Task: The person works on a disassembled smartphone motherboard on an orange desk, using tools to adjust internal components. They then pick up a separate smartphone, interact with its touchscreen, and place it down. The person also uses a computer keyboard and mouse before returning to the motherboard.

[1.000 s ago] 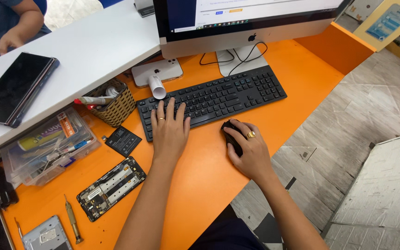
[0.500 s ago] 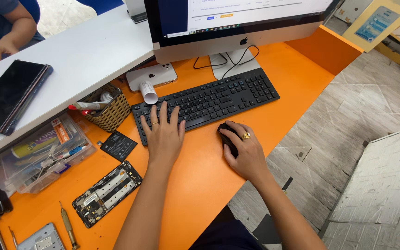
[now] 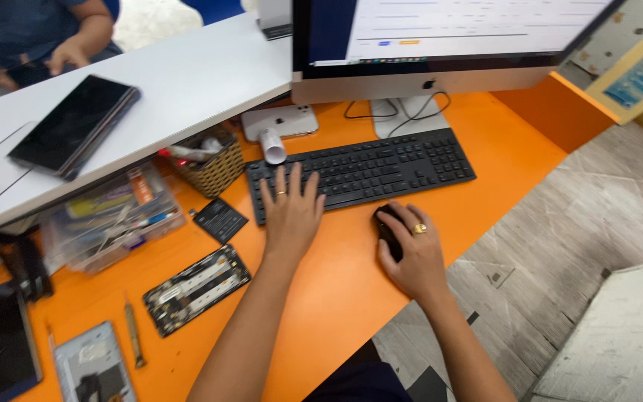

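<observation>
My left hand (image 3: pixel 289 211) lies flat with fingers spread on the left end of a black keyboard (image 3: pixel 381 169) on the orange desk (image 3: pixel 336 298). My right hand (image 3: pixel 411 249), wearing a ring, is cupped over a black mouse (image 3: pixel 386 225) just in front of the keyboard's right half. A large monitor (image 3: pixel 440 45) with a lit screen stands behind the keyboard on a silver foot.
An opened phone body (image 3: pixel 196 289), a dark small part (image 3: pixel 219 219), a screwdriver (image 3: pixel 135 335), a wicker basket (image 3: pixel 213 167), a clear plastic parts box (image 3: pixel 109 216) and a white phone (image 3: pixel 280 120) lie left. On the white counter (image 3: pixel 187 82) rests a black tablet (image 3: pixel 74 125); another person's hands (image 3: pixel 65 53) are behind it.
The view has shifted so the desk things sit further right and lower in frame. Both hands keep their places on keyboard and mouse.
</observation>
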